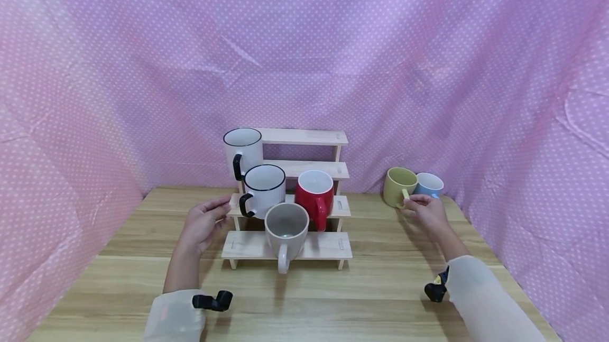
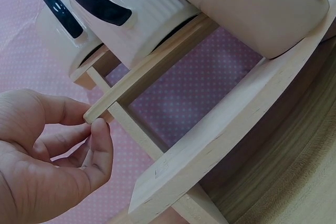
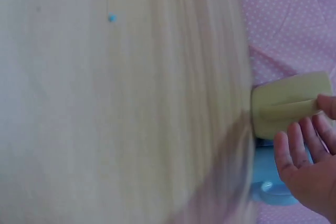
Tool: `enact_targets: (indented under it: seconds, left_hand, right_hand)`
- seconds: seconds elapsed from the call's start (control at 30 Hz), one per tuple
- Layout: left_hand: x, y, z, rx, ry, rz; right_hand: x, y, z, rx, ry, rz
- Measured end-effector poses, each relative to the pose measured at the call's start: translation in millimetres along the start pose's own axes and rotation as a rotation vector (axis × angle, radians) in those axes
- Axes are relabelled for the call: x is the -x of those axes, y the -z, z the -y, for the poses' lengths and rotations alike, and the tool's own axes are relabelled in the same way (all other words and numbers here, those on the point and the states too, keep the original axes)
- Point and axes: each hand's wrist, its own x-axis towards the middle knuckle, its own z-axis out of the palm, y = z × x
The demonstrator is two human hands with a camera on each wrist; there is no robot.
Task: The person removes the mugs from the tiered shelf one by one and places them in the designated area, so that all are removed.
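At the left side of a stepped wooden rack (image 1: 242,247), my left hand (image 1: 202,225) pinches the end of the second step from the bottom between thumb and fingers; the left wrist view shows this hand (image 2: 58,156) at the board's corner. Off to the right, my right hand (image 1: 428,214) holds the handle of a yellow-green mug (image 1: 392,187). The right wrist view has the thumb and fingertips of that hand (image 3: 315,166) at the handle of the mug (image 3: 278,90). Right beside it stands a light blue mug (image 1: 430,181), partly behind the hand.
A white black-rimmed mug (image 1: 247,154) sits high on the rack's left, with a similar white mug (image 1: 266,194) lower. A red mug (image 1: 309,196) stands right of that. On the bottom step is a beige mug (image 1: 285,233). Pink dotted cloth (image 1: 304,67) hangs behind the wooden table (image 1: 371,289).
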Motion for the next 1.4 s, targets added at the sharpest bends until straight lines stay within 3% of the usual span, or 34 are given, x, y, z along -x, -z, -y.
enact_targets:
  seconds: [0.17, 0.33, 0.6, 1.0, 1.4]
  left_hand:
    - [1.9, -1.0, -1.1, -0.004, 0.006, 0.000]
    - [5.0, -2.8, -3.2, 0.001, 0.004, 0.001]
    - [6.4, -4.0, -2.5, -0.002, 0.003, 0.001]
    - [9.1, -3.0, -1.2, 0.014, -0.007, -0.003]
    - [9.5, -4.8, 0.9, 0.024, -0.010, -0.010]
  right_hand:
    - [0.9, 4.7, 17.2, 0.117, 0.057, -0.067]
    - [-3.7, 4.3, 37.4, 0.153, 0.109, -0.104]
    - [-2.6, -11.3, 84.9, 0.157, 0.169, 0.035]
    - [10.0, -56.0, 151.2, 0.145, 0.365, 0.174]
    - [22.1, -97.2, 191.0, 0.121, 0.431, 0.271]
